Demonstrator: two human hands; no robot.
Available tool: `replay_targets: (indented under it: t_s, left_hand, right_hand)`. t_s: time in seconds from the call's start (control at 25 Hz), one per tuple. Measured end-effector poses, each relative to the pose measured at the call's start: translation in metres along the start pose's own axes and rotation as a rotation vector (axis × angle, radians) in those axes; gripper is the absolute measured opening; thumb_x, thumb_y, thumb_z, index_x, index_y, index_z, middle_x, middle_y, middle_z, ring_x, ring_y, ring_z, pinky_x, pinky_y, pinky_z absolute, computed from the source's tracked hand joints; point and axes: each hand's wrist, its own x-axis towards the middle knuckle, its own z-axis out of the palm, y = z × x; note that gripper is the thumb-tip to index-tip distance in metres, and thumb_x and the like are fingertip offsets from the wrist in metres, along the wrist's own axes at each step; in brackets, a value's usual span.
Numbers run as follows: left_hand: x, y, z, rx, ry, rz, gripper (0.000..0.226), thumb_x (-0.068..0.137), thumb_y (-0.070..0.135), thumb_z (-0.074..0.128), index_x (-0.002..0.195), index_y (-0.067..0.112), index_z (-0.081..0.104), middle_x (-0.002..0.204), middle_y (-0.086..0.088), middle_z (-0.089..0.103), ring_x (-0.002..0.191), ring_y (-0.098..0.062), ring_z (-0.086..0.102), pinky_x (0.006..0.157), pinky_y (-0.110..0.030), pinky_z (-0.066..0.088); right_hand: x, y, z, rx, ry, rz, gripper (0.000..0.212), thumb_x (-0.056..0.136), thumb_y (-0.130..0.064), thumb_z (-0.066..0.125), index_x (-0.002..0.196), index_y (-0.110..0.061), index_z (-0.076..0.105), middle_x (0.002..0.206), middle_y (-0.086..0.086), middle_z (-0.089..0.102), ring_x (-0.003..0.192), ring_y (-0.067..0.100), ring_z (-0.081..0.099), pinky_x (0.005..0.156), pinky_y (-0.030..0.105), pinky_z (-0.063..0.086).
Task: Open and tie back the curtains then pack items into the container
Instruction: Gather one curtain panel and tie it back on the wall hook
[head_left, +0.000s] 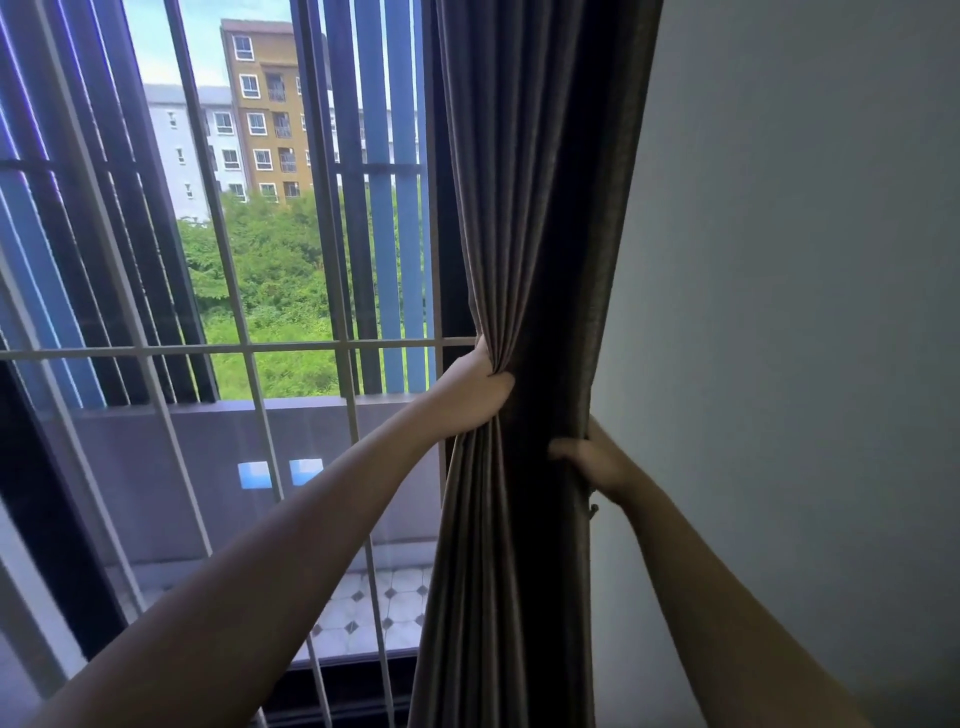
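Curtain (524, 234) in left hand (477, 388), right hand (597, 462)

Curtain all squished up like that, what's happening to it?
A person is gathering the dark curtain into a tight bunch next to the wall. The left hand grips the bunch on the window side, and the right hand holds the wall side a little lower. The curtain is pulled off the window, so the trees and buildings outside show. No tie can be seen around it yet.
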Motion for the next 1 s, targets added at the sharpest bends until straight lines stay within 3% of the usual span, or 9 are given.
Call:
replay_targets:
  t_s: [0.12, 0.24, 0.36, 0.52, 0.6, 0.68, 0.8, 0.92, 1.0]
  left_hand:
    - [0.011, -0.001, -0.001, -0.038, -0.052, -0.028, 0.064, 0.083, 0.012, 0.04, 0.144, 0.005, 0.021, 0.11, -0.007, 0.057, 0.085, -0.013, 0.058, 0.064, -0.017, 0.043]
    - [0.021, 0.0, 0.003, -0.072, -0.121, -0.032, 0.08, 0.075, 0.021, 0.041, 0.147, 0.009, 0.01, 0.147, -0.022, 0.03, 0.104, -0.021, 0.055, 0.068, -0.018, 0.042]
    - [0.025, 0.0, 0.007, -0.042, -0.154, -0.019, 0.08, 0.074, 0.022, 0.042, 0.145, 0.005, 0.012, 0.147, -0.026, 0.025, 0.111, -0.03, 0.052, 0.075, -0.021, 0.044]
    - [0.027, 0.001, 0.007, -0.109, -0.152, -0.047, 0.081, 0.073, 0.019, 0.047, 0.146, 0.007, 0.013, 0.13, -0.019, 0.045, 0.106, -0.024, 0.053, 0.08, -0.027, 0.045]
    - [0.025, 0.004, 0.006, -0.138, -0.171, -0.047, 0.078, 0.079, 0.017, 0.053, 0.145, 0.012, 0.013, 0.118, -0.011, 0.05, 0.104, -0.022, 0.053, 0.078, -0.027, 0.045]
    - [0.023, 0.008, 0.007, -0.087, -0.168, -0.004, 0.084, 0.072, 0.034, 0.065, 0.141, 0.017, 0.02, 0.12, -0.01, 0.049, 0.104, -0.021, 0.055, 0.082, -0.03, 0.049]
    - [0.023, 0.012, 0.014, 0.102, -0.06, 0.057, 0.108, 0.056, 0.059, 0.076, 0.142, 0.024, 0.019, 0.133, -0.01, 0.045, 0.116, -0.024, 0.053, 0.096, -0.04, 0.049]
    - [0.021, 0.012, 0.017, 0.099, 0.022, 0.039, 0.088, 0.077, 0.025, 0.065, 0.147, 0.018, 0.011, 0.132, -0.013, 0.048, 0.107, -0.025, 0.056, 0.082, -0.033, 0.052]
    - [0.02, 0.009, 0.013, 0.031, -0.005, 0.024, 0.078, 0.08, 0.009, 0.054, 0.147, 0.016, 0.015, 0.124, -0.012, 0.053, 0.102, -0.024, 0.057, 0.073, -0.027, 0.05]
  right_hand:
    - [-0.005, 0.005, 0.021, 0.077, -0.014, 0.036, 0.049, 0.059, -0.011, 0.049, 0.107, -0.019, 0.055, 0.091, -0.001, 0.063, 0.085, 0.01, 0.061, 0.064, 0.012, 0.048]
    - [-0.009, 0.006, 0.036, 0.062, -0.071, 0.05, 0.046, 0.062, -0.012, 0.048, 0.108, -0.014, 0.054, 0.092, -0.001, 0.061, 0.086, 0.006, 0.06, 0.064, 0.008, 0.047]
    - [-0.01, 0.005, 0.042, -0.034, -0.091, 0.075, 0.042, 0.066, -0.009, 0.047, 0.107, -0.016, 0.051, 0.09, -0.005, 0.057, 0.086, 0.003, 0.056, 0.067, 0.012, 0.046]
    - [-0.005, 0.003, 0.046, -0.171, -0.17, 0.121, 0.057, 0.069, -0.003, 0.061, 0.123, -0.013, 0.044, 0.101, 0.001, 0.056, 0.1, 0.016, 0.056, 0.094, 0.038, 0.049]
    - [-0.006, -0.001, 0.049, -0.185, -0.158, 0.112, 0.064, 0.072, 0.001, 0.065, 0.121, -0.023, 0.032, 0.109, 0.004, 0.052, 0.107, 0.02, 0.053, 0.099, 0.038, 0.045]
    - [-0.008, -0.005, 0.051, -0.201, -0.15, 0.08, 0.07, 0.074, 0.002, 0.066, 0.118, -0.027, 0.021, 0.113, 0.004, 0.046, 0.11, 0.021, 0.05, 0.097, 0.033, 0.043]
    - [-0.004, -0.008, 0.058, -0.256, -0.132, 0.048, 0.071, 0.073, 0.002, 0.066, 0.129, -0.014, 0.026, 0.111, 0.002, 0.042, 0.11, 0.021, 0.049, 0.097, 0.034, 0.045]
    - [-0.006, -0.003, 0.055, -0.229, -0.199, 0.031, 0.06, 0.071, 0.01, 0.058, 0.123, -0.011, 0.037, 0.097, 0.001, 0.051, 0.094, 0.017, 0.054, 0.081, 0.02, 0.05]
    - [-0.004, 0.004, 0.046, 0.157, -0.238, 0.032, 0.08, 0.061, 0.006, 0.054, 0.135, -0.016, 0.036, 0.099, 0.002, 0.059, 0.089, 0.017, 0.056, 0.076, 0.023, 0.049]
